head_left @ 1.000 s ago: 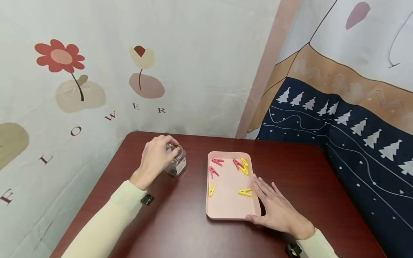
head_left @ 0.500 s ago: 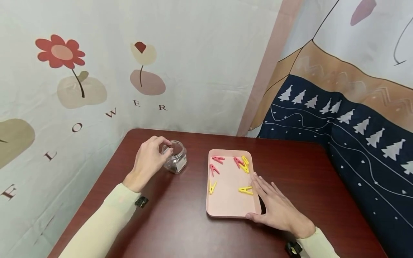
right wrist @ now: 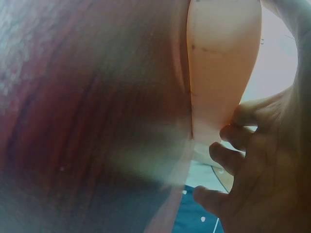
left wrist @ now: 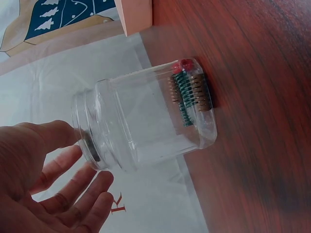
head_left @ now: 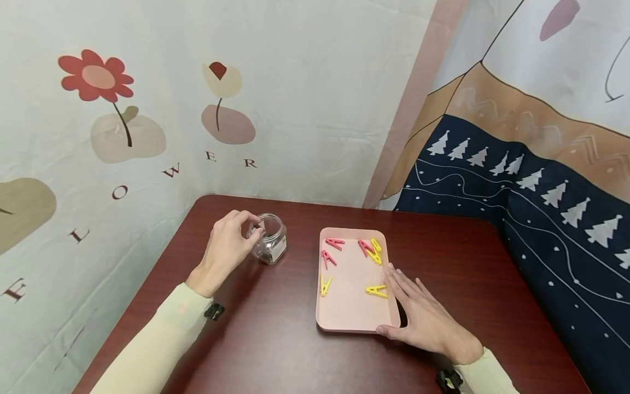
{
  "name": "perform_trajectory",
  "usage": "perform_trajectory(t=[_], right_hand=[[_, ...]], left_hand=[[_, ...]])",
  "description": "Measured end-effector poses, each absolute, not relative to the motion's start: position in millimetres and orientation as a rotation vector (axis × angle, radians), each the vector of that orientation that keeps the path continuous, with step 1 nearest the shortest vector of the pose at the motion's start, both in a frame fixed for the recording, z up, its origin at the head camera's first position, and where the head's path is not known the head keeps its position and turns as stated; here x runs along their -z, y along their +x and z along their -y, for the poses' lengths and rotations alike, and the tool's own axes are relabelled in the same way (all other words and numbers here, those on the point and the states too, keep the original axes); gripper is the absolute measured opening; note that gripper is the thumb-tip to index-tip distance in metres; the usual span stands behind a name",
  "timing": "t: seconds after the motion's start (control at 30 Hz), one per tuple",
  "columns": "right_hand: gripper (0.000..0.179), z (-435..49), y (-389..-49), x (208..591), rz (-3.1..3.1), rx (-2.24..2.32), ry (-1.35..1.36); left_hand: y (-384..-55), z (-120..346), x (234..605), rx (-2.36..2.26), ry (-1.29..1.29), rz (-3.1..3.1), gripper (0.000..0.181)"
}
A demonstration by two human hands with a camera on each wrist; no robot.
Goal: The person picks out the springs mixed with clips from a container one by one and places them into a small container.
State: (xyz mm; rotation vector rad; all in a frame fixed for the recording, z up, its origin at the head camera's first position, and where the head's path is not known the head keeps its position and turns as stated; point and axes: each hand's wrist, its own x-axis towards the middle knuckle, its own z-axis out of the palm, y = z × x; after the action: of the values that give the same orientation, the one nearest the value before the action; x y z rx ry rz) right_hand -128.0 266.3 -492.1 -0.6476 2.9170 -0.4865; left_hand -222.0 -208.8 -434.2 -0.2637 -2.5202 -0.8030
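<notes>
My left hand (head_left: 223,246) is at the left side of the mouth of a clear jar (head_left: 276,250), which stands upright on the table. In the left wrist view, the thumb and forefinger of the left hand (left wrist: 63,174) pinch a small dark piece (left wrist: 91,146) at the jar's neck; its kind cannot be made out. Brown springs (left wrist: 200,92), green springs (left wrist: 184,90) and something red (left wrist: 185,64) lie at the jar's bottom. My right hand (head_left: 425,320) rests, fingers spread, along the right edge of a pink tray (head_left: 344,320).
Red clothespins (head_left: 328,259) and yellow clothespins (head_left: 376,291) lie scattered in the tray. Beneath everything is a dark red-brown table (head_left: 275,339). A printed cloth (head_left: 305,109) hangs behind its far edge, and a navy tree-patterned cloth (head_left: 541,235) hangs on the right.
My left hand has drawn back leftward from over the jar's mouth to its left rim. The jar, the tray and my right hand keep their places; the head view has shifted slightly.
</notes>
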Motion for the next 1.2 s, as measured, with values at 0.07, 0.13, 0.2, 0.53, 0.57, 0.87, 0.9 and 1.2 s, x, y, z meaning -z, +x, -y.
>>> perform_trajectory(t=[0.07,0.13,0.2,0.53,0.57,0.87,0.9,1.2], right_hand=[[0.127,-266.7,-127.8,492.3,-2.918,0.488,-0.65],[0.127,-267.0,-127.8,492.3,-2.914,0.487,-0.639],[0.128,-267.2,-128.1,492.3,-2.906,0.48,-0.623],[0.13,-265.2,-128.9,492.8,-2.889,0.469,-0.592],[0.13,-265.0,-128.7,493.0,-2.887,0.468,-0.593],[0.13,-265.0,-128.0,494.1,-2.892,0.481,-0.598],[0.13,-265.2,-128.4,494.3,-2.895,0.48,-0.598],[0.13,-265.9,-132.2,494.7,-2.896,0.454,-0.596]], left_hand=[[-222.0,208.5,434.4,0.803,-0.264,2.523,0.016],[-221.8,208.2,434.6,0.802,-0.264,2.524,0.019],[-221.4,208.0,434.6,0.804,-0.265,2.524,0.018],[-219.8,208.7,436.4,0.801,-0.26,2.523,0.015],[-219.5,208.8,436.7,0.8,-0.257,2.527,0.015],[-217.4,207.7,439.2,0.784,-0.231,2.535,0.017],[-217.3,207.5,439.7,0.783,-0.232,2.531,0.017],[-215.6,203.1,441.9,0.706,-0.271,2.48,0.019]])
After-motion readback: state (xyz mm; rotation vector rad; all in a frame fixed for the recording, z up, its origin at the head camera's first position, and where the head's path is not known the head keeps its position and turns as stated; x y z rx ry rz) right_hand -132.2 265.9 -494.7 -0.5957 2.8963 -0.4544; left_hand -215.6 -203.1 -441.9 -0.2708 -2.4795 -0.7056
